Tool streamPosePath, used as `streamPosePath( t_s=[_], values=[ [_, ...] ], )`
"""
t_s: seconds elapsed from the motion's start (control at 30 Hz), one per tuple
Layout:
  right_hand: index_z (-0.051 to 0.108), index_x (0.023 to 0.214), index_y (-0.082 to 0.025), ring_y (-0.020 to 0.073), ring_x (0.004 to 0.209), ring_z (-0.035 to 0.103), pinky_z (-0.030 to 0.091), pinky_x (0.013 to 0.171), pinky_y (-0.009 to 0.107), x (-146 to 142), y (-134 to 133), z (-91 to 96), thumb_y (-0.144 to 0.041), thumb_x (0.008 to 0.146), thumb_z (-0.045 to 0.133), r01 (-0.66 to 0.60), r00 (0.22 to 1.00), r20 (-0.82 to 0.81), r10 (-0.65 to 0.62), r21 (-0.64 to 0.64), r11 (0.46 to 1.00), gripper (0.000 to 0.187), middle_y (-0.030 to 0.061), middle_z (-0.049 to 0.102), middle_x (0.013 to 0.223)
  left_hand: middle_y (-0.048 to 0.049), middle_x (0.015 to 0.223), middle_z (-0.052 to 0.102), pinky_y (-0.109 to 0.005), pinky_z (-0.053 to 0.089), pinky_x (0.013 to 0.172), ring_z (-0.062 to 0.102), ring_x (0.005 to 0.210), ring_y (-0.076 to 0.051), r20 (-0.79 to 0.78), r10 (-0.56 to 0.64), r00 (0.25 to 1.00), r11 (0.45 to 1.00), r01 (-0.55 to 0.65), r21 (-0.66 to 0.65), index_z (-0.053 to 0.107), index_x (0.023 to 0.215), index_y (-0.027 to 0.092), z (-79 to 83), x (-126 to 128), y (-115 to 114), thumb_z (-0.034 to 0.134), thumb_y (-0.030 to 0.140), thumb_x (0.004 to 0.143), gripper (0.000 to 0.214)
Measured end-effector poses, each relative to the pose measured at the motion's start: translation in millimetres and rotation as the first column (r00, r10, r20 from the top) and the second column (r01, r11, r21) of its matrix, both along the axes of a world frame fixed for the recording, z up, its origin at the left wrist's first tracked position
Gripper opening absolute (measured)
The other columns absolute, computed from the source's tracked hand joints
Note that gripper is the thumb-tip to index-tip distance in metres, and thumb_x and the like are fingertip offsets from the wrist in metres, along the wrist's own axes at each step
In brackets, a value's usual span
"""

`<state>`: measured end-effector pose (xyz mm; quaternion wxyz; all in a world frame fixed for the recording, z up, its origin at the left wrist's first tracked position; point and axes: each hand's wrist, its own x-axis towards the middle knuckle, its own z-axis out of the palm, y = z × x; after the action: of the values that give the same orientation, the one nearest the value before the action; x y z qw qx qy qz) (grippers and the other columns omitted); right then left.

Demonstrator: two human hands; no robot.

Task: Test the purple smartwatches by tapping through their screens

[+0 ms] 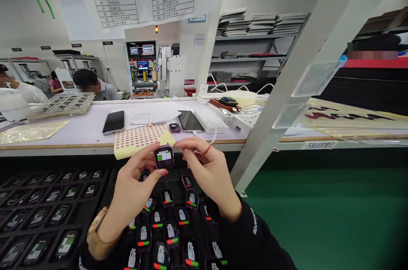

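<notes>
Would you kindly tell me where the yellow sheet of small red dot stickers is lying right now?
In the head view, the yellow sheet of red dot stickers lies at the white bench's front edge, just beyond the left hand, right of the black smartphone.
</notes>
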<state>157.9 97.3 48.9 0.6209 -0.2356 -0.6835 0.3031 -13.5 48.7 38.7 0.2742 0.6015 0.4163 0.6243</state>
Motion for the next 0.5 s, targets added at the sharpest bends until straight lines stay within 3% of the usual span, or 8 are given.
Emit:
streamPosePath(
  t_s=[0.1, 0.3, 0.4, 0.5],
  values=[
    [0.071, 0.108, -0.020, 0.0213, 0.082, 0.063, 0.052, 0.060, 0.029, -2.4, -3.0, 3.0, -0.023, 0.092, 0.058, -0.081, 0.995, 0.050, 0.083, -0.032, 0.996, 0.021, 0.0082, 0.064, 0.113, 0.0044, 0.097, 0.069, -0.016, 0.053, 0.078, 0.063, 0.081, -0.010, 0.004, -0.017, 1.000, 1.000, 0.017, 0.000, 0.067, 0.120, 0.034, 1.4, 1.9, -0.5, 0.077, 0.017, 0.080, 0.045],
    [0.068, 0.118, -0.021, 0.0177, 0.077, 0.062, 0.050, 0.051, 0.025, -2.8, -3.9, 4.6, -0.022, 0.089, 0.063, -0.186, 0.971, 0.150, 0.189, -0.030, 0.982, 0.030, 0.0083, 0.059, 0.121, 0.0035, 0.098, 0.070, -0.017, 0.054, 0.079, 0.064, 0.082, -0.010, -0.011, -0.014, 1.000, 1.000, 0.014, 0.014, 0.067, 0.120, 0.032, 0.8, 0.9, 2.1, 0.076, 0.016, 0.080, 0.044],
    [0.067, 0.121, -0.021, 0.0196, 0.084, 0.062, 0.051, 0.054, 0.025, 1.2, -2.9, 5.9, -0.019, 0.086, 0.063, -0.249, 0.952, 0.180, 0.249, -0.022, 0.968, 0.036, 0.0075, 0.060, 0.119, 0.0010, 0.103, 0.070, -0.020, 0.055, 0.082, 0.065, 0.087, -0.013, -0.004, -0.008, 1.000, 1.000, 0.008, 0.011, 0.065, 0.122, 0.030, 0.3, -2.1, 1.9, 0.077, 0.020, 0.080, 0.044],
    [0.071, 0.112, -0.022, 0.0211, 0.093, 0.062, 0.052, 0.067, 0.028, 2.6, -2.7, 6.7, -0.016, 0.089, 0.059, -0.272, 0.956, 0.122, 0.268, 0.010, 0.962, 0.027, 0.0059, 0.065, 0.111, 0.0004, 0.104, 0.071, -0.020, 0.055, 0.081, 0.065, 0.087, -0.013, 0.007, -0.021, 1.000, 1.000, 0.021, 0.019, 0.066, 0.121, 0.029, 0.8, -3.5, 0.8, 0.077, 0.019, 0.080, 0.044]
  ],
)
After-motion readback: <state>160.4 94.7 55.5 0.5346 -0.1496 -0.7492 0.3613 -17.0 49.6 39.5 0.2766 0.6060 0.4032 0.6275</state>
